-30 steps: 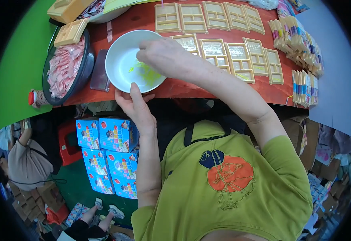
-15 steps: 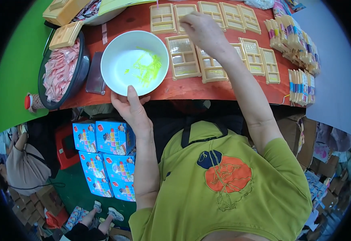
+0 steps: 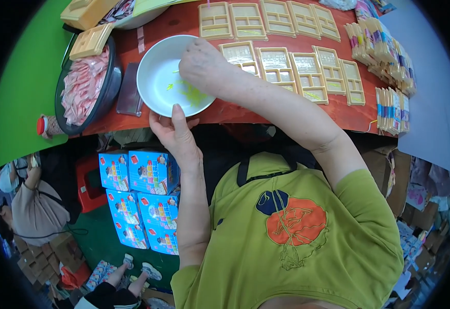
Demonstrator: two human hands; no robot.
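My left hand point(image 3: 177, 136) grips the near edge of a white bowl point(image 3: 150, 77), its thumb up against the side and its fingers underneath. Thin yellow-green strips point(image 3: 191, 95) lie in the bowl. Over the bowl's right side, my right hand point(image 3: 203, 67) is curled closed, reaching down inside; its fingertips and whatever they pinch are hidden. To the right stand several beige compartment trays point(image 3: 277, 82) in two rows. Small yellow-green bits show in some of them, such as the tray point(image 3: 313, 96) in the near row.
A dark tub point(image 3: 113, 85) of pink packets stands at left, a beige tray point(image 3: 92, 41) on its rim. Beside it lies a dark flat case point(image 3: 130, 90). Bundled packs point(image 3: 390, 110) are piled at the table's right end. Blue boxes point(image 3: 153, 170) are stacked below the red table's edge.
My right hand has come left and nearer, from above the far row of trays into the bowl. My left hand stays on the bowl. The whole view has shifted slightly.
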